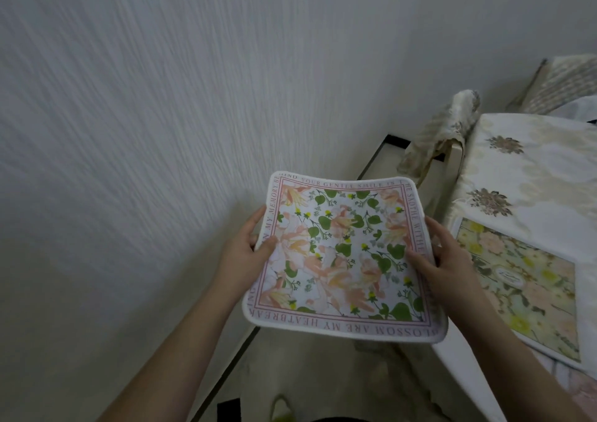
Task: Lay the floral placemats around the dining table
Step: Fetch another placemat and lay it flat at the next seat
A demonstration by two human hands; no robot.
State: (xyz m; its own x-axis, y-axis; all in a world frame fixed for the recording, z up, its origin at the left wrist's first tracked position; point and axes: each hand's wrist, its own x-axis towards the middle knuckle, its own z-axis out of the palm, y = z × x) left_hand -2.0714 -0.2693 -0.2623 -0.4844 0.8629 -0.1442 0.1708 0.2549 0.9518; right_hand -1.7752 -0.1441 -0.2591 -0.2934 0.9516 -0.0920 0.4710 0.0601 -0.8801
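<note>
I hold a square floral placemat in the air, face up, with pink flowers, green leaves and a lettered pink border. My left hand pinches its left edge, thumb on top. My right hand grips its right edge, thumb on top and fingers underneath. The mat hangs over the floor, just left of the dining table, which wears a cream cloth with brown flower motifs. A second floral placemat, yellower in tone, lies flat on the table near its left edge.
A white textured wall fills the left and top. A chair with a cream fabric cover stands at the table's far left corner; another covered chair shows at the upper right. A narrow strip of floor runs between wall and table.
</note>
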